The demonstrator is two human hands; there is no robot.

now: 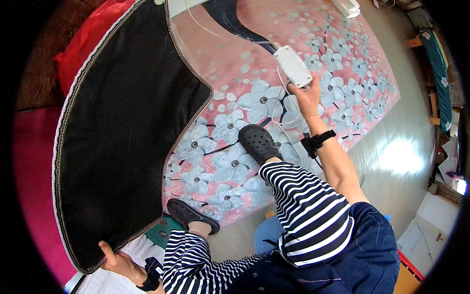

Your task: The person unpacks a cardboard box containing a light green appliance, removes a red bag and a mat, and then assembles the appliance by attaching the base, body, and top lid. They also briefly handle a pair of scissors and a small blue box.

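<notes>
At lower left, my left hand (121,263) is at the bottom edge of a large black curved fabric panel (122,122) with a stitched, braided border. Its thumb lies over the panel's edge, while the other fingers are mostly hidden beneath it. My right hand (307,98) reaches forward and grips the near end of a white ribbed box-shaped device (292,66). A thin white cord (283,81) loops down beside this device. Below them spreads a pink floor mat (230,63) printed with pale blue flowers.
My feet in black clogs (257,142) rest on or beside the mat. A red bag-like sheet (90,41) and a magenta surface (36,161) lie beyond the panel. White cloth (110,247) sits under its near end. Another white object (346,7) is at the far edge.
</notes>
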